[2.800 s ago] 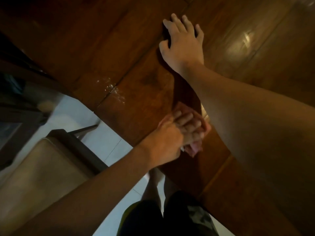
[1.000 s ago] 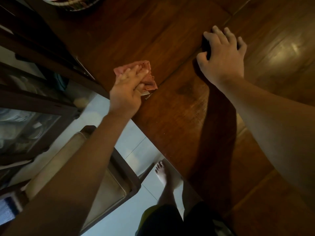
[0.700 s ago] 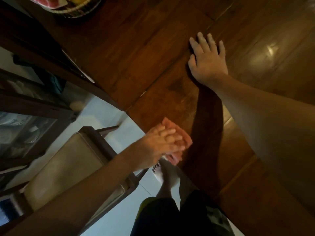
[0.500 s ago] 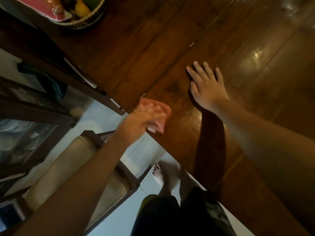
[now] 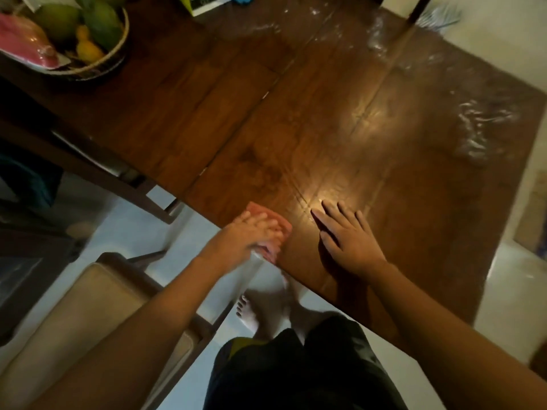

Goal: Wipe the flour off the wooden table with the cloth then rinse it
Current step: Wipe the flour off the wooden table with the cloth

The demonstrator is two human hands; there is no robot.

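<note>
Your basket (image 5: 118, 39) sits at the far left corner of the table (image 5: 207, 113), holding a few green mangoes (image 5: 100, 22), a small yellow fruit (image 5: 85, 45) and a pink wrapped packet (image 5: 23, 39) that hangs over its rim. A white box (image 5: 207, 2) pokes in at the top edge (too cropped to say what it is).

Most of the middle of the table is bare, shiny wood, so there's lots of room to sweep across. Flour (image 5: 479, 119) lies smeared along the far right side and up near the top. The near edge runs diagonally right by your hands, with a cushioned chair (image 5: 88, 306) just beside it on the left and your bare feet (image 5: 251, 312) on the pale floor below.

Your left hand (image 5: 251, 235) is curled down over the pink cloth (image 5: 281, 226), pressing it onto the table right at the near edge, with part of the cloth hanging off. It's blurry. Your right hand (image 5: 346, 235) lies flat just beside it, fingers spread, holding nothing, arm stretched straight out.
</note>
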